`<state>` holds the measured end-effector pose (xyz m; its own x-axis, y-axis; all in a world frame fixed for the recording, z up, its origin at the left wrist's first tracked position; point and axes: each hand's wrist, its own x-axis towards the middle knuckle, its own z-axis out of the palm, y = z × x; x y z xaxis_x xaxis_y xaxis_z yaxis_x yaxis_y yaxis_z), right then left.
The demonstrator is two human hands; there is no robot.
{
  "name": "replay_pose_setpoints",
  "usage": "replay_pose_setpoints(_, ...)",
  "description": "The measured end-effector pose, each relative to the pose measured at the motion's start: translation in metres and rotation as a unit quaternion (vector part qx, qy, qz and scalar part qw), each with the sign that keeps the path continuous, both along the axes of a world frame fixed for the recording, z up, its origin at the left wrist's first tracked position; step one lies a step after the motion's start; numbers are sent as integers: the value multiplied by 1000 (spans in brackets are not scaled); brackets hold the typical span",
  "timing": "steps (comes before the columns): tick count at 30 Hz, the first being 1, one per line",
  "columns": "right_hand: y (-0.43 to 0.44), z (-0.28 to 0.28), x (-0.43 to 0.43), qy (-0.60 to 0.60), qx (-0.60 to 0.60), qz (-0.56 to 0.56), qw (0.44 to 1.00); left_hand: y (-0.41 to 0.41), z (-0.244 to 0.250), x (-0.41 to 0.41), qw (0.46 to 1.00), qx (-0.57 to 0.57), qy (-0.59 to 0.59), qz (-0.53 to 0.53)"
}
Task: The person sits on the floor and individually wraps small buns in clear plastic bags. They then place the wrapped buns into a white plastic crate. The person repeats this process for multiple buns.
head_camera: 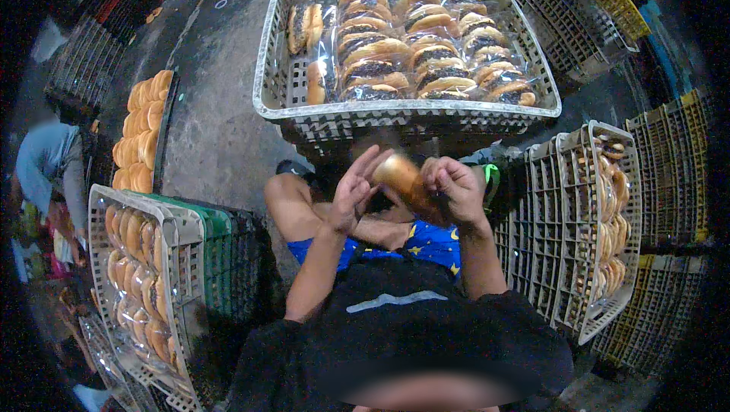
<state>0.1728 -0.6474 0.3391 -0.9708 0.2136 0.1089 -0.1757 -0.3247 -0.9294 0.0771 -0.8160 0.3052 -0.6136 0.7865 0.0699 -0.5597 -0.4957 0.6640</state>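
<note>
My right hand [454, 188] is closed at the end of a plastic bag holding a filled bread bun [402, 178], which is blurred by motion and tilted in front of my lap. My left hand [356, 189] is raised on the bun's other side, its fingers apart and close to it; whether they touch cannot be told. Just beyond both hands stands a pale plastic crate [408, 108] with rows of bagged dark-filled buns [373, 72]. Fewer bagged buns [315, 78] lie at its left side.
Stacked crates with bagged buns stand at left [165, 212] and right [562, 229]. A tray of unbagged buns [140, 132] lies on the floor [211, 98] at left, near a person in a blue top [48, 155]. More crates [670, 166] stand at far right.
</note>
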Motion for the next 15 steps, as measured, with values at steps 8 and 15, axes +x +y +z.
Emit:
replay_pose_setpoints(8,-14,-18,-29,-286,3,58,956,14,26,-2,984,-76,93,133)
replay_pose_setpoints(15,-25,16,-41,-8,252,-61,966,1,17,-13,960,-165,135,184)
